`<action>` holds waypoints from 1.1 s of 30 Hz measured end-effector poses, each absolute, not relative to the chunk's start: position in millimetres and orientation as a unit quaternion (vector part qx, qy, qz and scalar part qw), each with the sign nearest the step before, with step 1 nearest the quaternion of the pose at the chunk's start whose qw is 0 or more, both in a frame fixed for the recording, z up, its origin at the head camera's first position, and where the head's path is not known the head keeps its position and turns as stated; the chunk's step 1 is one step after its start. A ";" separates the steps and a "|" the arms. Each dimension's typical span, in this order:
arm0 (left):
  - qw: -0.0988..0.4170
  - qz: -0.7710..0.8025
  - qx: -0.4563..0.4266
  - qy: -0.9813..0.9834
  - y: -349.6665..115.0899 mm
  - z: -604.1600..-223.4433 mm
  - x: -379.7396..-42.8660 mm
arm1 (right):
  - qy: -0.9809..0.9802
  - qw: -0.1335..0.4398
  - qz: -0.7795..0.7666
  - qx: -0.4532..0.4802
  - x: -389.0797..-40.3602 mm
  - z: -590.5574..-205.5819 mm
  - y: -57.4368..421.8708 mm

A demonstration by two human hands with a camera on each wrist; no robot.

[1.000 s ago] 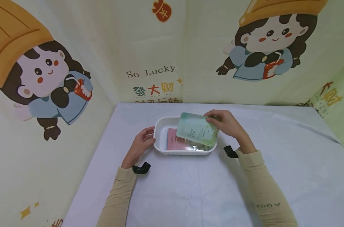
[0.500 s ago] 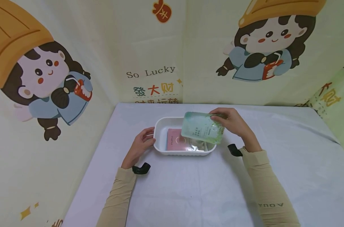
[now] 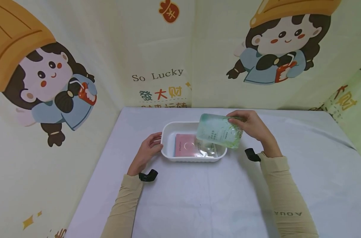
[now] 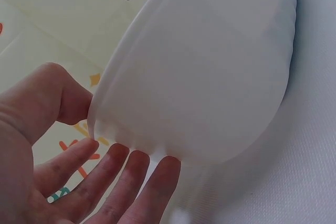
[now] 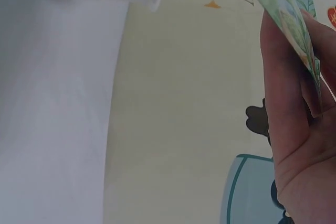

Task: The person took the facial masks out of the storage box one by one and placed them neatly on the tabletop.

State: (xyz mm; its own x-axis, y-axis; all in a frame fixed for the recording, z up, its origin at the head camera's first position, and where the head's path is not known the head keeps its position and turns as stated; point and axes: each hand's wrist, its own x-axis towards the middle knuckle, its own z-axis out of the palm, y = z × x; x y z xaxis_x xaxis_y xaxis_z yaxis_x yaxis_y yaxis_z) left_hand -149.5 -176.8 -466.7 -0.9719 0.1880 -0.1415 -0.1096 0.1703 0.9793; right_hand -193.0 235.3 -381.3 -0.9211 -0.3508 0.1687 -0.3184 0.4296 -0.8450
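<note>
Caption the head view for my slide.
Right hand holds a green packet; left hand touches white tray with pink packet inside.

Printed curtains [image 3: 210,59] border the table [image 3: 198,195] — a booth.

Pouch [image 3: 217,131]: was pale green with leafy print
Packet [image 3: 183,146]: was pink
Tray [image 3: 193,159]: was plain white
Sleeves [image 3: 120,203]: were beige
Backdrop [image 3: 213,59]: was cream with cartoon figures

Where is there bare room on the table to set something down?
The tablecloth is bare in front of the white tray, between the left sleeve and right sleeve, and right of the right sleeve. Crowded: the tray, with the left hand touching its left end, a pink packet inside, and the right hand holding a green pouch partly over its right end.
</note>
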 end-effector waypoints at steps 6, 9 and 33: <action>0.117 0.645 0.025 0.755 -178.0 -468.5 -149.6 | 0.853 0.009 -0.488 -0.182 -192.6 -378.8 242.2; 0.115 0.644 0.024 0.756 -178.1 -468.5 -148.9 | 0.858 0.008 -0.484 -0.171 -192.8 -378.7 246.4; 0.114 0.637 0.013 0.762 -174.5 -465.8 -145.6 | 0.889 0.015 -0.444 -0.109 -191.4 -374.4 291.8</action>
